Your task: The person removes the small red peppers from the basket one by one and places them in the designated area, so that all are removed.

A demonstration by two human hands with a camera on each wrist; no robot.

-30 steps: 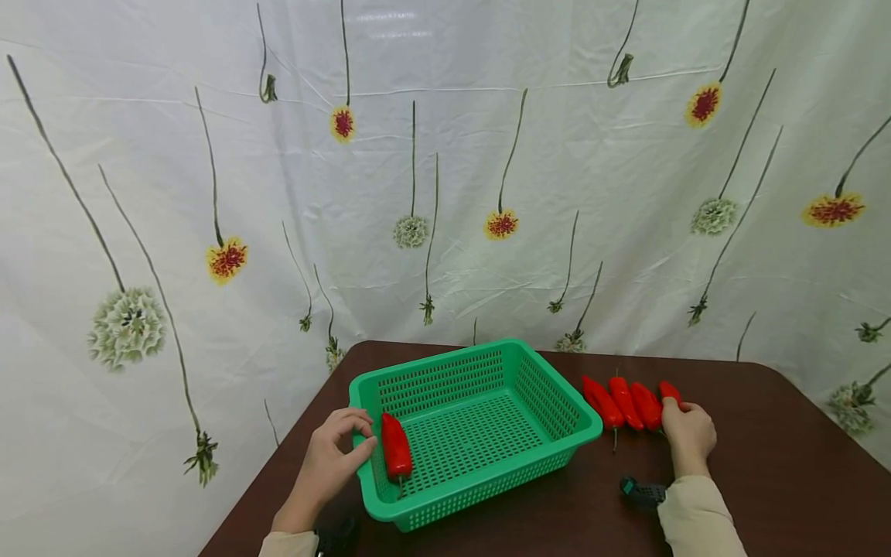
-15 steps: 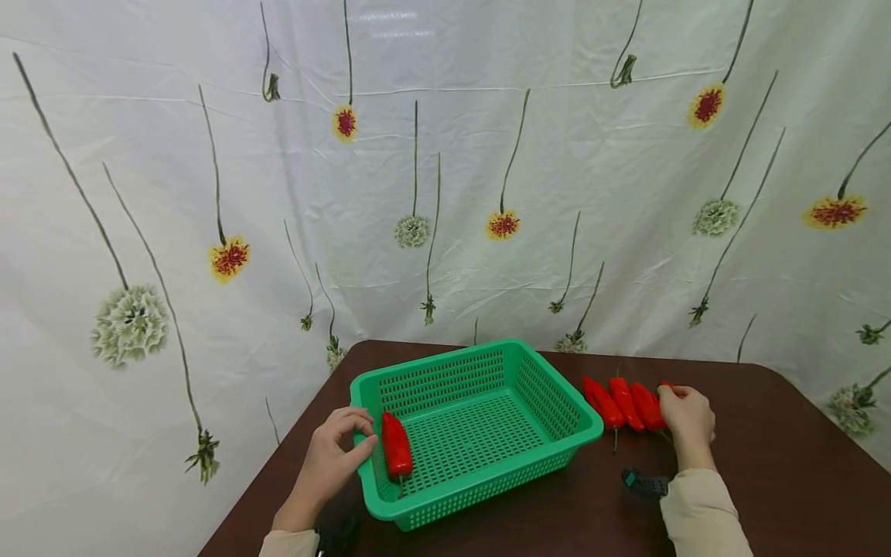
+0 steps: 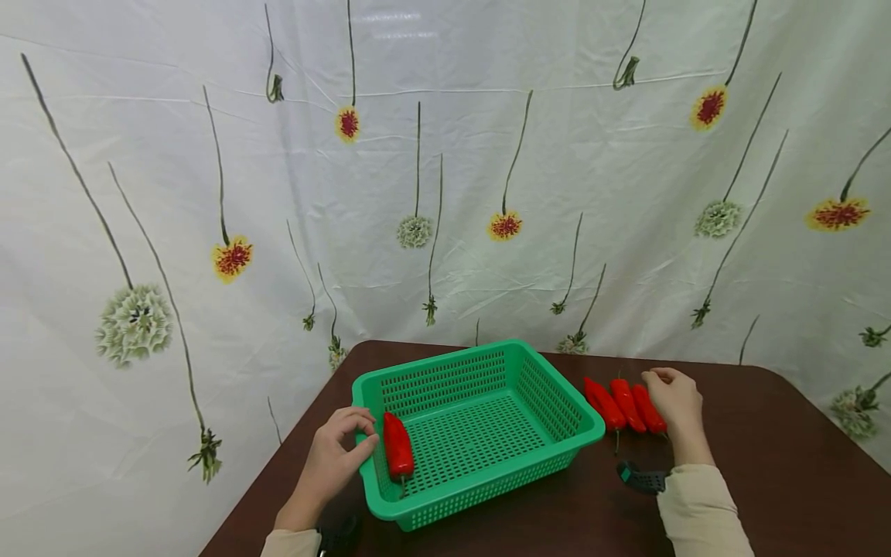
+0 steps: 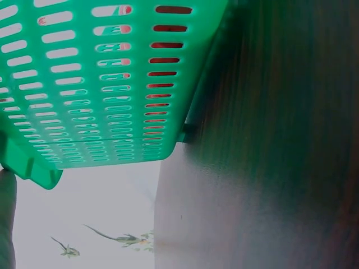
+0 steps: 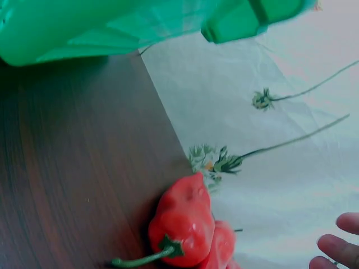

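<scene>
At the left end of a green plastic basket [image 3: 480,363], my left hand [image 3: 337,452] holds the rim with curled fingers and thumb. One finger [image 4: 7,218] shows under the rim in the left wrist view. Inside, near that end, lies a red pepper [image 3: 397,445]. My right hand [image 3: 675,402] is raised beside three red peppers [image 3: 629,404] in a row on the table. In the right wrist view its fingertips [image 5: 336,246] point down with nothing visible between them. A fourth pepper, seen earlier, is hidden from the head view.
The dark brown table [image 3: 752,464] extends right of the peppers and in front of the basket. A white flower-print cloth [image 3: 445,255] hangs behind its back edge. A black strap [image 3: 640,480] is on the right wrist.
My right hand has left the rightmost pepper's side, moving up and slightly left. That pepper's visible end has gone behind the hand. The left hand and basket stay put.
</scene>
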